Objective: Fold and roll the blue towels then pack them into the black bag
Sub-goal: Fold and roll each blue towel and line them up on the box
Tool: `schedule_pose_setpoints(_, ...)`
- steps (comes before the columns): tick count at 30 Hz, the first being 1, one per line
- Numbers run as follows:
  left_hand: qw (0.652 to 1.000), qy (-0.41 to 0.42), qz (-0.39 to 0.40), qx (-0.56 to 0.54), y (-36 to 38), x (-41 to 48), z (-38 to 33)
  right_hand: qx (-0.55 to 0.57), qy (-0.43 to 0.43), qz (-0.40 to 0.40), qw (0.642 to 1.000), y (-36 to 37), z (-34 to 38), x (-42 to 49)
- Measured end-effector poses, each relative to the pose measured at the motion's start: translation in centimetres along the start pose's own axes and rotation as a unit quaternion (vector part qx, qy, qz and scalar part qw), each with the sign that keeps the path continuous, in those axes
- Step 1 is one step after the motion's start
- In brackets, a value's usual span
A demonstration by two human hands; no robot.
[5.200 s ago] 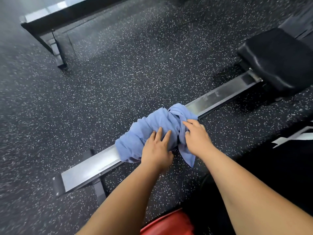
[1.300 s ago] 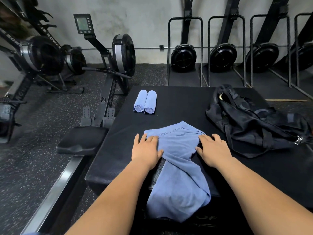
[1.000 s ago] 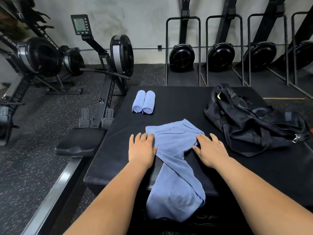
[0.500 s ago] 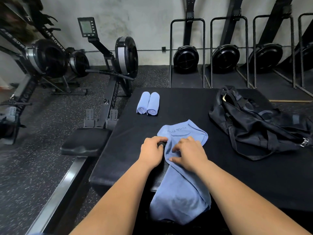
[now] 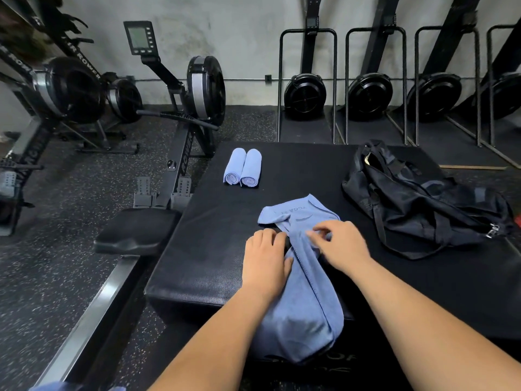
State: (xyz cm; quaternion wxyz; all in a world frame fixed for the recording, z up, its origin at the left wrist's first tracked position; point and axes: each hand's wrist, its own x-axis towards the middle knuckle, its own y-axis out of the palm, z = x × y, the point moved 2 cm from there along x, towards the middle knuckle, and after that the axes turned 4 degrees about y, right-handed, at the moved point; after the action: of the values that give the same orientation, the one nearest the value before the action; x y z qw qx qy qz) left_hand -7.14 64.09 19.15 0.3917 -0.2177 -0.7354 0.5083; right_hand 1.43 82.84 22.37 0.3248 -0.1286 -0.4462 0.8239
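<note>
A loose blue towel [image 5: 303, 289] lies bunched on the black padded platform [image 5: 208, 249], its lower part hanging over the near edge. My left hand [image 5: 265, 262] grips the towel's left edge with curled fingers. My right hand [image 5: 339, 245] pinches a fold in the towel's middle; it is blurred. Two rolled blue towels [image 5: 243, 167] lie side by side at the platform's far left. The black bag [image 5: 420, 201] sits slumped on the right, with straps loose and a zipper pull at its right end.
A rowing machine [image 5: 180, 114] with its seat [image 5: 135, 231] and rail runs along the platform's left side. More rowers [image 5: 304, 94] stand upright against the back wall. The floor is speckled black rubber.
Earlier I took the towel off the rower rail and laid it on the platform. In the last second both hands moved from its outer edges to the middle and gathered the cloth.
</note>
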Motion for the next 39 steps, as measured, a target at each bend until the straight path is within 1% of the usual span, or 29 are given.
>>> schedule_pose_setpoints(2,1.0,-0.003,-0.008,0.021,-0.1,-0.4,0.2,-0.079,-0.052,0.043,0.995,1.4,1.5,-0.4)
schedule_pose_setpoints(3,0.999,-0.002,-0.014,0.029,-0.2,-0.6,0.4,-0.124,-0.067,0.045,0.989,1.9,2.1,-0.6)
schedule_pose_setpoints(4,0.999,0.001,-0.022,0.034,-0.2,-0.8,0.6,-0.146,-0.068,0.039,0.986,2.2,2.5,-0.7)
schedule_pose_setpoints(5,0.999,0.006,-0.029,0.033,-0.2,-1.0,0.9,-0.137,-0.061,0.024,0.988,2.3,2.7,-0.8)
schedule_pose_setpoints(6,0.999,0.015,-0.036,0.027,-0.2,-1.1,1.1,-0.104,-0.047,-0.002,0.993,1.9,3.0,-0.9)
schedule_pose_setpoints(8,0.997,0.053,-0.048,0.02,-0.2,-1.1,1.7,-0.039,0.016,-0.102,0.994,0.8,2.5,-0.5)
schedule_pose_setpoints(9,0.995,0.08,-0.048,0.022,-0.1,-1.0,1.9,-0.034,0.073,-0.143,0.986,0.0,1.7,-0.2)
schedule_pose_setpoints(10,0.993,0.107,-0.042,0.028,-0.1,-0.9,2.0,-0.043,0.14,-0.159,0.976,-0.9,0.5,0.1)
schedule_pose_setpoints(11,0.99,0.132,-0.033,0.036,0.0,-0.8,2.0,-0.064,0.201,-0.147,0.966,-1.6,-0.9,0.3)
schedule_pose_setpoints(12,0.987,0.155,-0.021,0.041,0.0,-0.6,1.9,-0.092,0.241,-0.12,0.959,-2.2,-2.3,0.4)
schedule_pose_setpoints(13,0.983,0.176,-0.004,0.041,0.0,-0.4,1.6,-0.121,0.252,-0.097,0.955,-2.4,-3.6,0.3)
schedule_pose_setpoints(14,0.98,0.196,0.017,0.04,0.1,-0.2,1.3,-0.145,0.235,-0.088,0.957,-2.5,-4.5,0.1)
schedule_pose_setpoints(15,0.976,0.211,0.04,0.041,0.2,0.0,1.1,-0.164,0.191,-0.091,0.963,-2.4,-5.0,0.1)
schedule_pose_setpoints(17,0.971,0.222,0.07,0.059,0.4,0.5,0.8,-0.189,0.074,-0.097,0.974,-1.7,-5.0,-0.2)
schedule_pose_setpoints(20,0.97,0.214,0.073,0.094,0.2,0.7,1.2,-0.226,-0.053,-0.045,0.972,-0.6,-4.2,-0.7)
schedule_pose_setpoints(23,0.969,0.209,0.055,0.117,-0.6,0.4,2.1,-0.251,-0.12,-0.036,0.96,0.3,-4.0,-0.9)
schedule_pose_setpoints(25,0.971,0.201,0.026,0.124,-1.2,0.0,2.9,-0.263,-0.124,-0.036,0.956,0.6,-3.8,-0.8)
schedule_pose_setpoints(27,0.972,0.193,0.013,0.132,-1.8,-0.1,3.4,-0.257,-0.1,-0.034,0.961,0.7,-3.3,-0.5)
schedule_pose_setpoints(29,0.971,0.183,0.026,0.153,-2.0,0.1,3.7,-0.219,-0.032,-0.058,0.974,0.5,-2.6,-0.3)
schedule_pose_setpoints(31,0.968,0.178,0.049,0.17,-2.2,0.6,3.5,-0.173,0.071,-0.088,0.978,0.0,-2.5,-0.1)
schedule_pose_setpoints(33,0.968,0.163,0.08,0.174,-2.5,0.9,3.3,-0.179,0.154,-0.073,0.969,-0.4,-2.5,0.1)
schedule_pose_setpoints(34,0.968,0.152,0.095,0.173,-2.4,1.1,3.3,-0.201,0.17,-0.066,0.963,-0.4,-2.6,0.2)
schedule_pose_setpoints(35,0.97,0.141,0.1,0.173,-2.2,1.3,3.3,-0.219,0.159,-0.071,0.96,-0.4,-2.7,0.3)
schedule_pose_setpoints(36,0.972,0.129,0.103,0.165,-2.0,1.5,3.3,-0.227,0.117,-0.082,0.963,-0.3,-2.5,0.4)
schedule_pose_setpoints(38,0.979,0.123,0.106,0.123,-1.4,1.7,3.3,-0.204,-0.028,-0.083,0.975,0.0,-2.0,0.5)
schedule_pose_setpoints(39,0.982,0.127,0.105,0.095,-0.9,1.7,3.4,-0.185,-0.1,-0.063,0.976,0.3,-1.6,0.4)
